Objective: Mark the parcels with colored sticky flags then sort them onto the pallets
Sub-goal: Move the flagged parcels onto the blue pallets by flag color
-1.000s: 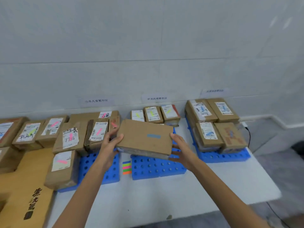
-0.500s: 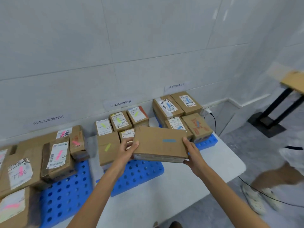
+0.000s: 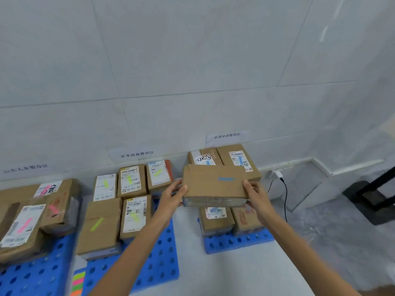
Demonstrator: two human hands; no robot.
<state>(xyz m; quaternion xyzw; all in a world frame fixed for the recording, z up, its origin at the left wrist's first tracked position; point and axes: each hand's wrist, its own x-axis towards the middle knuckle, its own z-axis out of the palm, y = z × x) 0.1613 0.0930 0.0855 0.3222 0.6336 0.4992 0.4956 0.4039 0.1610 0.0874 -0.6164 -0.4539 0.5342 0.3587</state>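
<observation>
I hold a flat brown parcel (image 3: 210,184) with a blue flag (image 3: 225,179) on top, above the right blue pallet (image 3: 235,242). My left hand (image 3: 173,194) grips its left end and my right hand (image 3: 255,194) its right end. Under it, parcels with blue flags (image 3: 239,159) lie stacked on that pallet. The middle pallet (image 3: 160,261) carries several parcels with yellow-green flags (image 3: 130,184). Parcels with pink flags (image 3: 23,227) cover the left pallet (image 3: 32,276).
A pad of colored sticky flags (image 3: 78,282) lies on the white table (image 3: 245,272) between the left and middle pallets. Paper labels hang on the tiled wall behind each pallet. A black cable (image 3: 285,199) runs from a wall plug at the right. A black stand (image 3: 376,199) is on the floor.
Both hands have carried the blue-flagged parcel to the right, from over the middle pallet to over the right pallet. The view has swung right with it.
</observation>
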